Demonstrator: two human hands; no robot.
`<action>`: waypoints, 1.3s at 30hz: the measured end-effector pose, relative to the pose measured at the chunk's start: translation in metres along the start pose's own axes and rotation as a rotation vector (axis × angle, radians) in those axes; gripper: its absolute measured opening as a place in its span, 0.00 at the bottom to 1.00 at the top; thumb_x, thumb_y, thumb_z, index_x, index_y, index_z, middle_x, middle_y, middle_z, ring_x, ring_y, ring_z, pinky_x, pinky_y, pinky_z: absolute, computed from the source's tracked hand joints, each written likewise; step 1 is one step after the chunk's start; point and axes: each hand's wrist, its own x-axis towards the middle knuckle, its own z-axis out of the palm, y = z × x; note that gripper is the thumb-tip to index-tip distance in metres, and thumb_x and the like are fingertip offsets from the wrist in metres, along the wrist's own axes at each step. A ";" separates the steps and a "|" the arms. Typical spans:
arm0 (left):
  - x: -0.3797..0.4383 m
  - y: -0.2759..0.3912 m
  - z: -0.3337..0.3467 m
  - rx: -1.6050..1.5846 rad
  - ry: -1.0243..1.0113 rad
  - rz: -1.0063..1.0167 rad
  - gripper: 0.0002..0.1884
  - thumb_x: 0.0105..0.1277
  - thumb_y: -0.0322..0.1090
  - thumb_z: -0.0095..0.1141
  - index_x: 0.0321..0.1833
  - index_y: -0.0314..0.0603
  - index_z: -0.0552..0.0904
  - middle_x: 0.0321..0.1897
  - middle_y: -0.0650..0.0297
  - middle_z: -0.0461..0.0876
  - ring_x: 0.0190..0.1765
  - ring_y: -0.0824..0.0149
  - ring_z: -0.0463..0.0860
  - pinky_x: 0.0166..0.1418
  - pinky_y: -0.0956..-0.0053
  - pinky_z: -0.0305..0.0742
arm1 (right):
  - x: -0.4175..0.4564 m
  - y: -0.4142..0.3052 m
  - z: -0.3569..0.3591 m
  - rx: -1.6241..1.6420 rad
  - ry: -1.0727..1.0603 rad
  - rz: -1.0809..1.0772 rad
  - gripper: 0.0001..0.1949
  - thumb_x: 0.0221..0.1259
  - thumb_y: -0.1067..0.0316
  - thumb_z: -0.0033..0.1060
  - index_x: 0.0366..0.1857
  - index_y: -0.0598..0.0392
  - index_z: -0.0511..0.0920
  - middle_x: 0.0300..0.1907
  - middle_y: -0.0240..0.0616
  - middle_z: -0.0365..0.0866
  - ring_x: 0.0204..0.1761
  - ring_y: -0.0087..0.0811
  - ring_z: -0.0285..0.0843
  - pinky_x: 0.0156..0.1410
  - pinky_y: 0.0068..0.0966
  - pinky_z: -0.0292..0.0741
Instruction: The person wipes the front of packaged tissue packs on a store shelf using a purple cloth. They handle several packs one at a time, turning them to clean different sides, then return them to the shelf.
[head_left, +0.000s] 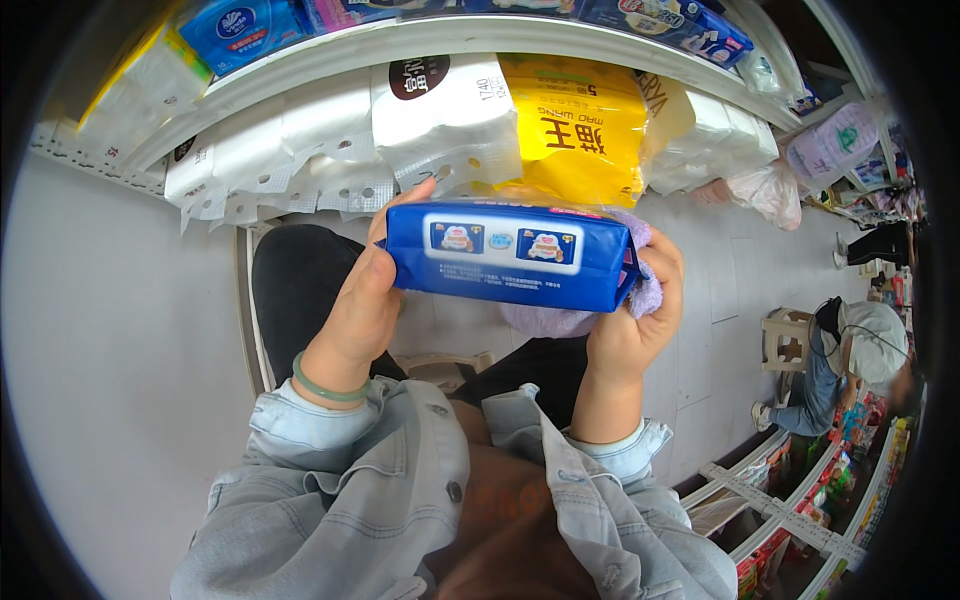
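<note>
A blue soft pack of wipes (510, 259) is held up between both hands, its long printed side facing me. My left hand (367, 292) grips the left end, thumb on the near side and fingers behind. At the other end my right hand (637, 315) holds the pack together with a purple fluffy cloth (646, 296); part of the cloth hangs below the pack. Behind the pack, on the low shelf, lie a yellow plastic-wrapped pack (574, 127) and a white plastic-wrapped pack (442, 120) of paper.
Blue packs (244, 34) stand on the shelf board (480, 36) above. A plastic stool (442, 364) is partly visible below me. At right, a person (862, 345) bends beside another stool (784, 337), near shelves of goods (795, 510). A white panel (127, 300) stands at left.
</note>
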 end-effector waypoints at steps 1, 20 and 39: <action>0.000 0.002 0.001 0.039 0.014 0.014 0.47 0.55 0.67 0.53 0.70 0.41 0.58 0.60 0.61 0.69 0.63 0.66 0.66 0.67 0.70 0.57 | 0.000 0.000 0.000 0.007 0.003 0.015 0.11 0.45 0.84 0.50 0.34 0.60 0.74 0.43 0.46 0.75 0.44 0.36 0.75 0.53 0.26 0.69; 0.074 0.068 0.051 1.428 -0.385 0.453 0.25 0.41 0.39 0.69 0.45 0.44 0.77 0.38 0.56 0.80 0.42 0.53 0.79 0.47 0.64 0.72 | 0.006 0.022 -0.006 0.059 0.039 0.124 0.10 0.44 0.83 0.56 0.33 0.60 0.74 0.43 0.45 0.74 0.43 0.34 0.75 0.52 0.26 0.70; 0.337 0.171 0.106 1.996 0.156 0.488 0.31 0.55 0.46 0.62 0.57 0.35 0.69 0.52 0.43 0.75 0.56 0.47 0.74 0.58 0.62 0.70 | -0.026 0.111 0.017 0.134 -0.040 0.467 0.12 0.49 0.76 0.62 0.39 0.59 0.76 0.37 0.38 0.77 0.39 0.29 0.75 0.48 0.23 0.71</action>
